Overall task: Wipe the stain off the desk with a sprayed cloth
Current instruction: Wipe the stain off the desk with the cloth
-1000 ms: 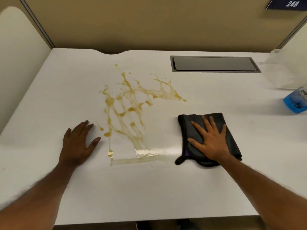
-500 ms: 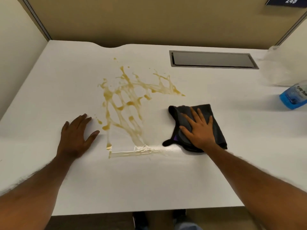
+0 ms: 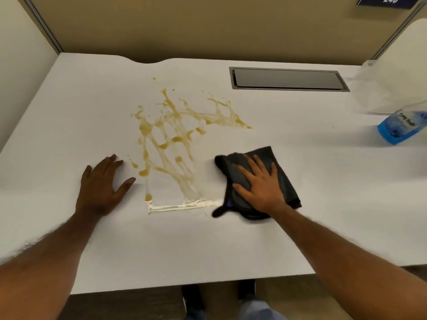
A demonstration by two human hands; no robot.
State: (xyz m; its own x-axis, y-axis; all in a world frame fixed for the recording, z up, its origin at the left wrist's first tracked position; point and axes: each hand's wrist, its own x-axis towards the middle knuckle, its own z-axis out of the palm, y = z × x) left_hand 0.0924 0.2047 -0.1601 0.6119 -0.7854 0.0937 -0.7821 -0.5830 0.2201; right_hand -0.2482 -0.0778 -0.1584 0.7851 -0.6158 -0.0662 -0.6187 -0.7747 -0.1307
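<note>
A yellow-brown stain [image 3: 175, 137] spreads in streaks over the middle of the white desk [image 3: 69, 107]. Its near part is smeared into a pale line [image 3: 182, 206]. A folded dark grey cloth [image 3: 268, 158] lies just right of the stain. My right hand [image 3: 260, 187] presses flat on the cloth with fingers spread. My left hand [image 3: 102, 184] rests flat on the bare desk left of the stain, fingers apart, holding nothing.
A blue spray bottle [image 3: 402, 128] lies at the right edge. A clear plastic bag [image 3: 383, 88] sits behind it. A grey cable hatch [image 3: 288, 79] is set into the desk at the back right. Partition walls enclose the back and sides.
My right hand has slid the cloth leftward, closer to the stain. My left hand has stayed in place.
</note>
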